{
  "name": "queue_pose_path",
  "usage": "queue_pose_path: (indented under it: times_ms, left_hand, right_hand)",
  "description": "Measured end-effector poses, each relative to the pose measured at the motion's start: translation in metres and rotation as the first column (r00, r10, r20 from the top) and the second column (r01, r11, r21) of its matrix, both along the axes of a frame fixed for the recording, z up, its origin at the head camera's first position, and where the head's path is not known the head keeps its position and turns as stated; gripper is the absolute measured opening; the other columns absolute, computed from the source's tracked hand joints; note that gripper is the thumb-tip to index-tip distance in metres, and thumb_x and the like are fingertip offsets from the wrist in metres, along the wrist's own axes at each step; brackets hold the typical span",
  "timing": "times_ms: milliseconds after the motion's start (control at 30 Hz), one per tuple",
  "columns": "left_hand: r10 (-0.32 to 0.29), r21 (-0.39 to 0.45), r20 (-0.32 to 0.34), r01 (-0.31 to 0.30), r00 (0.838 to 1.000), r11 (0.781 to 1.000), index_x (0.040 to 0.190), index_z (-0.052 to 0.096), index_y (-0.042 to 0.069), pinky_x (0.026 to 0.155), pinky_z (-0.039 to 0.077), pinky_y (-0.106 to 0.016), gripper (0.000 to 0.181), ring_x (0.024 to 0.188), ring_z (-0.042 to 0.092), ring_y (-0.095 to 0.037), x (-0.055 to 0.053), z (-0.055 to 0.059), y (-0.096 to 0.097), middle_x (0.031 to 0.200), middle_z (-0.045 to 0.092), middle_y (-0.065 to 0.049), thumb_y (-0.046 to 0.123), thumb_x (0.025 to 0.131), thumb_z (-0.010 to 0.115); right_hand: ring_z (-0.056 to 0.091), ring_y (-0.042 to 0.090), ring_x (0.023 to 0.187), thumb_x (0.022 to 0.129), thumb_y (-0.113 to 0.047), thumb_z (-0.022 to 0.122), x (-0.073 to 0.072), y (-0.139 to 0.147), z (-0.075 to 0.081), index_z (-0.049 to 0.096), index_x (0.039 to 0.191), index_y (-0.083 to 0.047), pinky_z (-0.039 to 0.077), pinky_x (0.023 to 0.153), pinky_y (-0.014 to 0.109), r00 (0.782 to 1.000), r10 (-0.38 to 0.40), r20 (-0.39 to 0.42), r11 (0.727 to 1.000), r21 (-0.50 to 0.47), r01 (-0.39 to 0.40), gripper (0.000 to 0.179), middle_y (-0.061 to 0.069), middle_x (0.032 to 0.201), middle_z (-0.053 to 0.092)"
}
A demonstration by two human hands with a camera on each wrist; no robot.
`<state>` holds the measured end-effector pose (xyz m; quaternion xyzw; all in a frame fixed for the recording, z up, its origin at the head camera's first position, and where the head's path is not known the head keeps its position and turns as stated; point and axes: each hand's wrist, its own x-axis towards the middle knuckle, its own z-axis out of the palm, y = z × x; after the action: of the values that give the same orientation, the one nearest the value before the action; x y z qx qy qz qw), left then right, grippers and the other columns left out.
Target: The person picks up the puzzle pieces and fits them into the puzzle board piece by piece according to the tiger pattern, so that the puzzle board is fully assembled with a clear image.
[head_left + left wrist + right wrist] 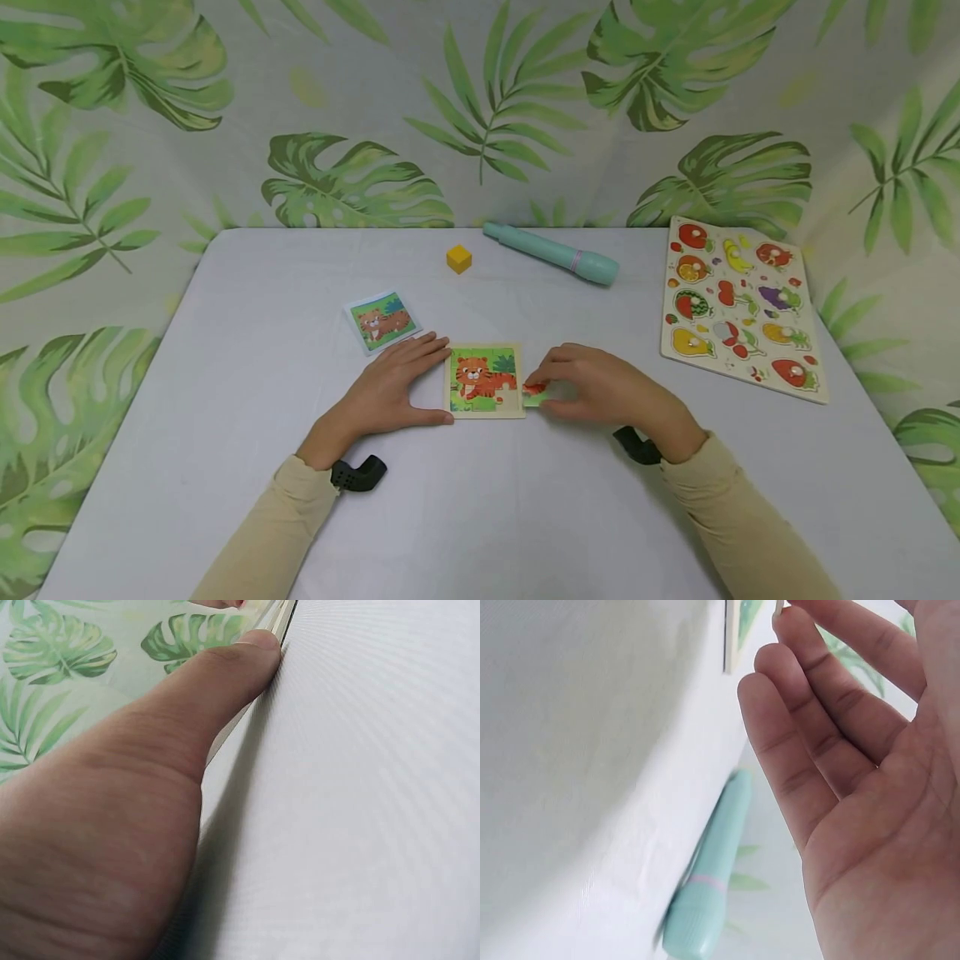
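A square wooden jigsaw puzzle (483,379) with a tiger picture lies on the white table, with a bare gap at its lower right. Along its left side rests my left hand (390,392), fingertips by the upper corner and the straight thumb (232,667) against the lower one. My right hand (600,385) pinches a green and red puzzle piece (534,396) just off the board's right edge. Only a thin edge of that piece shows in the right wrist view. A tiger picture card (384,321) lies beyond the left hand.
Farther back are a yellow cube (459,258) and a mint-green microphone-shaped toy (555,252). A fruit peg board (742,308) lies at the right side of the table. Leaf-patterned cloth (487,108) rises behind the table.
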<state>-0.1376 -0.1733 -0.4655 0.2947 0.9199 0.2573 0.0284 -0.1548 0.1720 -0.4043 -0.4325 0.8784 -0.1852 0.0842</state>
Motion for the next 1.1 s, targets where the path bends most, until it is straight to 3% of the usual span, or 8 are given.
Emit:
queue_pose_path:
  times_ms: [533,1100]
  left_hand:
    - [0.002,-0.004,-0.005,-0.002,1.0,1.0,0.156,0.047,0.013,0.126,0.024,-0.052,0.098,0.157,0.027,-0.025,0.0,0.0,-0.001,0.165,0.04,-0.002,0.066,0.079,0.08]
    - [0.001,0.001,-0.009,-0.001,1.0,1.0,0.156,0.047,0.013,0.126,0.024,-0.052,0.098,0.157,0.027,-0.025,0.0,0.0,0.0,0.165,0.04,-0.001,0.065,0.079,0.08]
  right_hand:
    - [0.064,0.013,0.103,0.089,-0.024,0.082,-0.001,-0.022,0.0,0.079,0.115,-0.017,0.058,0.091,0.034,1.0,0.007,0.005,1.0,0.004,-0.007,0.027,-0.004,0.11,0.07]
    - [0.062,0.013,0.102,0.091,-0.026,0.08,-0.002,-0.034,-0.01,0.078,0.117,-0.02,0.057,0.092,0.035,0.999,0.028,0.028,0.999,0.035,-0.029,0.027,-0.004,0.111,0.068]
